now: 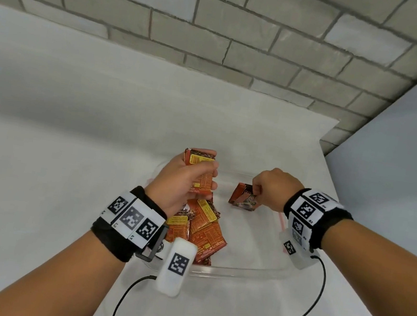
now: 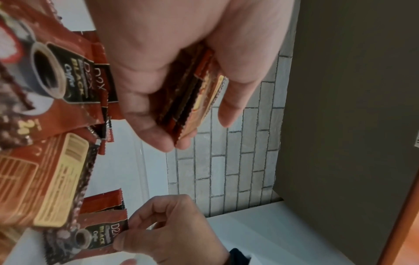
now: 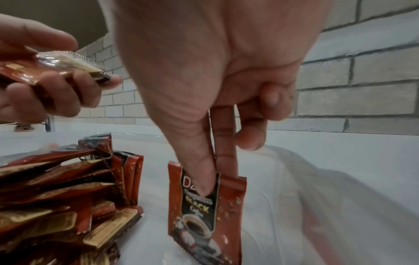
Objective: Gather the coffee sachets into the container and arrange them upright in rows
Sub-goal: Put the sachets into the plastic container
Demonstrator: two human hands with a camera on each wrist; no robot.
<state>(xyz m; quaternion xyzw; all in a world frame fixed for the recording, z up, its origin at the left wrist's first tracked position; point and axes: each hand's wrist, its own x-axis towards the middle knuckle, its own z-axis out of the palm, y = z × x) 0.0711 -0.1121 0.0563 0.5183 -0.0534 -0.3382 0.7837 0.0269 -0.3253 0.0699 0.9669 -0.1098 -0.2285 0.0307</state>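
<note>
A clear plastic container (image 1: 238,271) sits on the white table. My left hand (image 1: 187,179) grips a small stack of red-brown coffee sachets (image 1: 200,167) above the container's left part; the left wrist view shows their edges (image 2: 190,100) between thumb and fingers. My right hand (image 1: 265,189) pinches the top of upright sachets (image 1: 243,198) standing on the container's floor, thumb and forefinger on them (image 3: 204,206). A loose pile of several sachets (image 1: 201,228) lies flat in the container below my left hand, also seen in the right wrist view (image 3: 63,197).
The white table (image 1: 67,134) runs to a grey brick wall (image 1: 197,18) at the back and ends at its right edge (image 1: 354,237). Black cables (image 1: 310,299) hang from both wrist cameras near the table's front.
</note>
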